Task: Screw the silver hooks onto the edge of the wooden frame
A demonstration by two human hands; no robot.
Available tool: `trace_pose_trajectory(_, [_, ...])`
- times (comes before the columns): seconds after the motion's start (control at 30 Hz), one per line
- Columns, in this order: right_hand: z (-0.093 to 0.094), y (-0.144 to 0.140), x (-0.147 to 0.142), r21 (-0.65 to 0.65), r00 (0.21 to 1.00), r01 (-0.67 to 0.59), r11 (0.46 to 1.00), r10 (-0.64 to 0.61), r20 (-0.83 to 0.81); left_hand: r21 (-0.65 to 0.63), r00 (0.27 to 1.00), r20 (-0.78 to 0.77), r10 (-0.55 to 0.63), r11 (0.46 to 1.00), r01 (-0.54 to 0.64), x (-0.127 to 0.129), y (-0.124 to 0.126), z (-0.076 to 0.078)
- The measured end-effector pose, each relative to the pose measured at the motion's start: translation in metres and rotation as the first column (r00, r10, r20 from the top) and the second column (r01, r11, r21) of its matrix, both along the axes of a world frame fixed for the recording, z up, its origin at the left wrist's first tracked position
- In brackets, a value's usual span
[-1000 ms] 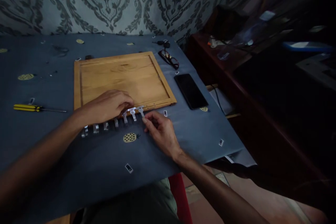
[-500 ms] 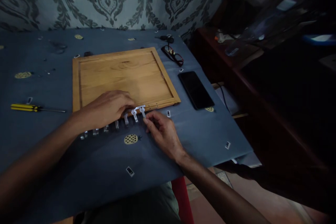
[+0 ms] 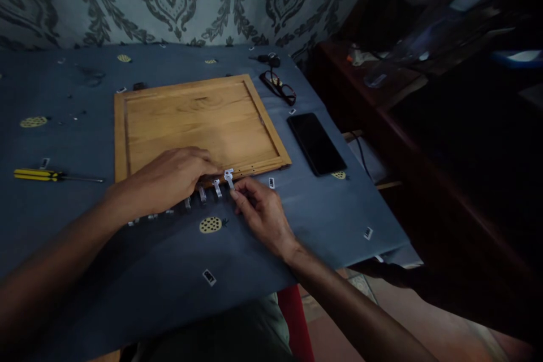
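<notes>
Blue tablecloth [image 3: 297, 220]: both hands' grip pinches the metal hook strip [image 3: 212, 188].

Honey-brown wooden panel [image 3: 199, 119], blue cloth [image 3: 85, 124] with yellow spots, yellow-black screwdriver [image 3: 40, 175]

Left hand [image 3: 169, 178]: palm down, fingers curled, forearm entering from the lower left. Right hand [image 3: 261, 212]: just right of it, thumb and forefinger pinched together toward the left fingertips, forearm extending to the lower right.
</notes>
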State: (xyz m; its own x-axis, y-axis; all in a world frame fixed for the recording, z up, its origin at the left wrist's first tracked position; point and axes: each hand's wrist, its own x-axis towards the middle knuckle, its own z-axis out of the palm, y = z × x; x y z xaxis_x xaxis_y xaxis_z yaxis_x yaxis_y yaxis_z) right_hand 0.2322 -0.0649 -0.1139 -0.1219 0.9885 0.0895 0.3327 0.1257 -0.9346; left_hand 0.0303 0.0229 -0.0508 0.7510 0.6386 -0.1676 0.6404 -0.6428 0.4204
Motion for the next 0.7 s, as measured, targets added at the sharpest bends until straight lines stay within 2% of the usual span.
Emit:
trace_pose_trajectory(0.23, [0.0, -0.001, 0.0, -0.003, 1.0, 0.004, 1.0, -0.004, 0.005, 0.133, 0.996, -0.054, -0.07, 0.988, 0.076, -0.007, -0.003, -0.006])
trace_pose_trajectory(0.5, [0.0, -0.002, -0.002, -0.009, 0.999, 0.027, 1.0, -0.027, 0.025, 0.101, 0.996, -0.056, -0.076, 0.991, 0.082, -0.002, -0.007, 0.004])
trace_pose_trajectory(0.7, [0.0, -0.004, -0.003, 0.015, 0.998, 0.05, 0.999, -0.05, 0.033, 0.153, 0.991, -0.085, -0.099, 0.982, 0.112, -0.005, -0.007, -0.001])
